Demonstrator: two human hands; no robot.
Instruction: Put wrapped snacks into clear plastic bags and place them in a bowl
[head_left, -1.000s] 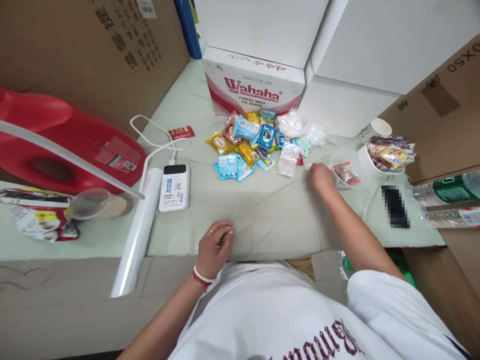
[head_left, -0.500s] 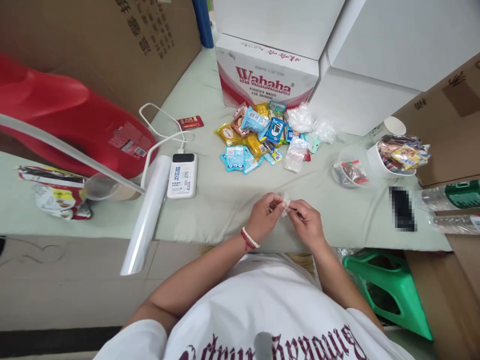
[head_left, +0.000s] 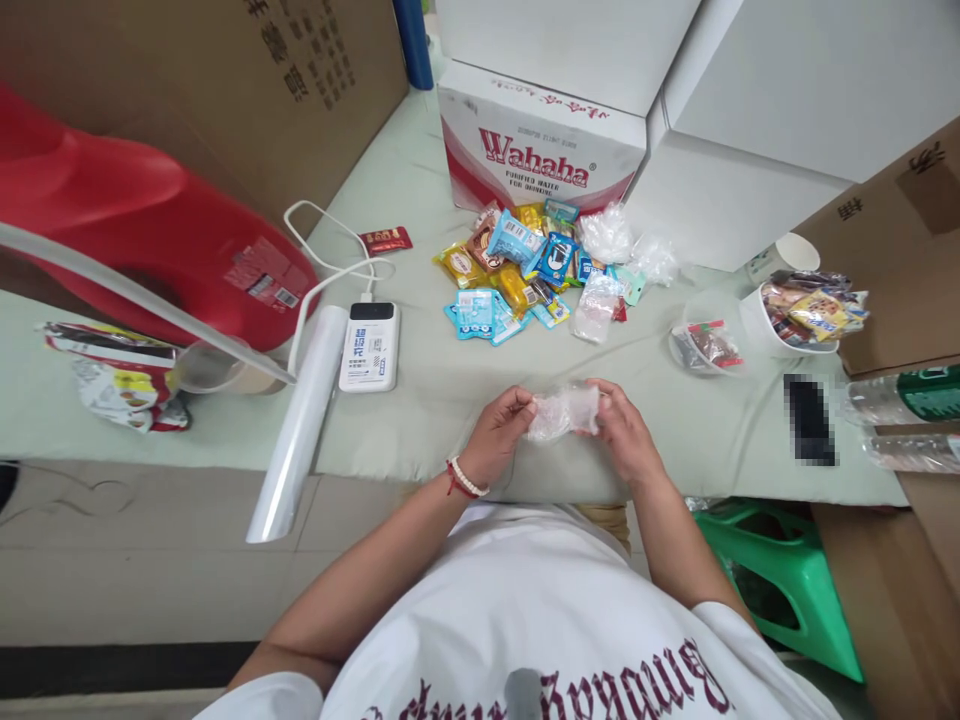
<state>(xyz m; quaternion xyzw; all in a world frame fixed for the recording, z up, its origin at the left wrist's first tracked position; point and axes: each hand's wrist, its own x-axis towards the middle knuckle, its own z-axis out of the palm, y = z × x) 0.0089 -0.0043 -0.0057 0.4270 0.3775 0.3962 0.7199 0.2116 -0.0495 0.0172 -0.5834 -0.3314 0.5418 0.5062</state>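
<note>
ok, i see left hand (head_left: 491, 437) and right hand (head_left: 628, 440) each pinched on opposite ends of a clear plastic packet (head_left: 556, 413) over the counter (head_left: 435, 440), probably to keep it spread, since it looks flimsy. snack pile (head_left: 517, 270) lies beyond.

Two hands (head_left: 499, 432), one held translucent packet (head_left: 559, 413), two bottles (head_left: 930, 398), one power bank (head_left: 369, 352), one green stool (head_left: 821, 600), one red jug (head_left: 172, 235)

Soft, even light (edges stretched)
</note>
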